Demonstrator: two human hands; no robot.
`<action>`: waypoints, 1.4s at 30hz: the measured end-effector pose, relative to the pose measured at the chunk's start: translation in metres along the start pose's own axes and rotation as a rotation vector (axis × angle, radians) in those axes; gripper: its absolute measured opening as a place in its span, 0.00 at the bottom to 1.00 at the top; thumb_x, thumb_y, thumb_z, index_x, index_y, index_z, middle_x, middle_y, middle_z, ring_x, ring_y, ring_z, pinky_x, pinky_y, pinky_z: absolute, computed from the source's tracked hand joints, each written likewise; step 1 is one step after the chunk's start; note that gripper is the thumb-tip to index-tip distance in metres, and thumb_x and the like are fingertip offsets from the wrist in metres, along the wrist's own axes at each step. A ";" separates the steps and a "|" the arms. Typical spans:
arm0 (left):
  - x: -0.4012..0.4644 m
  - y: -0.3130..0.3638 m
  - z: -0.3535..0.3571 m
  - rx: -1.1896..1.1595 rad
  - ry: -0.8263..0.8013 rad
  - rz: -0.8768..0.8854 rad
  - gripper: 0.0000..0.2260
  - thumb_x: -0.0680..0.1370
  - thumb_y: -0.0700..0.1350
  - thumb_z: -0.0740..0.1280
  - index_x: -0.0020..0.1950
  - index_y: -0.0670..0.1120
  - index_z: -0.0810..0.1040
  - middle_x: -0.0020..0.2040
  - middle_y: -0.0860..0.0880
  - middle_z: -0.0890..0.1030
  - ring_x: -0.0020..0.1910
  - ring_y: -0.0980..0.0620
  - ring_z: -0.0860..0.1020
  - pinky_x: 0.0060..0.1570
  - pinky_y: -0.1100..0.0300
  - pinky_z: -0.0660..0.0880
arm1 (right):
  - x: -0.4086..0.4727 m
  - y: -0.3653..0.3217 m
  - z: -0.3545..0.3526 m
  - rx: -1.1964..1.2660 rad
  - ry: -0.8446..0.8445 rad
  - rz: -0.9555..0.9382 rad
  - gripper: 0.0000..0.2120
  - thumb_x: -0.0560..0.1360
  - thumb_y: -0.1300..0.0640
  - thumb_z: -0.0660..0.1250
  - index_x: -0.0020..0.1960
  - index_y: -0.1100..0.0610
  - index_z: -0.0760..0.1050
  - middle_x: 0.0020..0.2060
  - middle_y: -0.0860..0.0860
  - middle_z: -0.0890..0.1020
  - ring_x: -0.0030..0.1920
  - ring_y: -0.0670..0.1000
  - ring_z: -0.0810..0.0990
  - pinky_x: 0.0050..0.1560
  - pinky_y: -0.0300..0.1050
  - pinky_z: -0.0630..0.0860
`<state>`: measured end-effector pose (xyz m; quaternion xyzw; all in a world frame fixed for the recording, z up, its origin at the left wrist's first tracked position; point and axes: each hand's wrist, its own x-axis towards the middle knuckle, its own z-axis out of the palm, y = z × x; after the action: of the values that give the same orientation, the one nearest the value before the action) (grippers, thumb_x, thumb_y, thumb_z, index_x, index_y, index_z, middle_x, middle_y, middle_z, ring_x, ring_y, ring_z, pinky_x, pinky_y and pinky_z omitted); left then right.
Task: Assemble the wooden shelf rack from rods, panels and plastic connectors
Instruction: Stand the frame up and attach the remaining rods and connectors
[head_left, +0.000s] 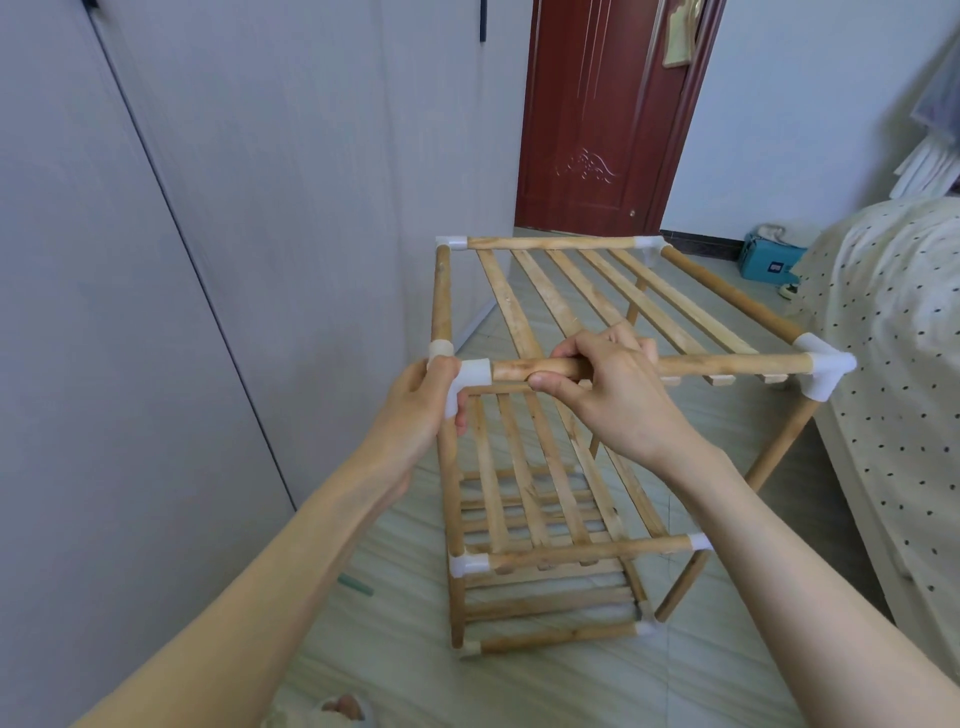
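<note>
A wooden shelf rack (613, 291) stands on the floor with three slatted tiers joined by white plastic connectors. My left hand (418, 410) grips the near-left top corner connector (467, 382), thumb over its top. My right hand (608, 387) is curled round the front top rod (727, 365) just right of that connector. The rod runs right into the near-right corner connector (823, 371). Slats of the top panel (550, 291) reach back to the far rod (550, 242).
A grey wardrobe wall (182, 260) rises close on the left. A bed with a dotted cover (893, 322) stands on the right. A dark red door (602, 119) is behind, with a teal box (769, 262) on the floor near it.
</note>
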<state>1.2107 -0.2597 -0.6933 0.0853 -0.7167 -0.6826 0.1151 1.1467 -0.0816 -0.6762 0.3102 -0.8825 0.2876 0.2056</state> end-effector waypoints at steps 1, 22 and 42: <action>0.000 0.000 0.001 0.009 0.005 0.004 0.14 0.71 0.56 0.56 0.41 0.47 0.72 0.27 0.52 0.73 0.33 0.51 0.71 0.51 0.46 0.74 | -0.001 -0.001 0.001 -0.004 0.005 -0.001 0.14 0.72 0.41 0.65 0.48 0.51 0.75 0.36 0.40 0.71 0.46 0.43 0.62 0.47 0.40 0.52; -0.006 0.004 0.009 0.139 -0.003 0.055 0.17 0.78 0.57 0.59 0.46 0.43 0.67 0.35 0.48 0.67 0.35 0.53 0.69 0.42 0.57 0.70 | -0.016 -0.011 0.012 -0.009 0.203 0.013 0.14 0.69 0.44 0.71 0.43 0.54 0.76 0.32 0.40 0.69 0.44 0.44 0.63 0.48 0.39 0.51; 0.017 0.060 -0.016 1.009 -0.707 0.248 0.08 0.78 0.53 0.61 0.57 0.58 0.74 0.57 0.59 0.72 0.57 0.69 0.66 0.58 0.76 0.60 | -0.027 -0.008 0.000 -0.065 0.104 -0.032 0.16 0.65 0.45 0.75 0.43 0.54 0.75 0.35 0.42 0.73 0.44 0.47 0.68 0.48 0.42 0.53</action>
<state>1.2007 -0.2766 -0.6316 -0.1854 -0.9499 -0.2288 -0.1051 1.1711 -0.0751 -0.6879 0.3020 -0.8744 0.2711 0.2659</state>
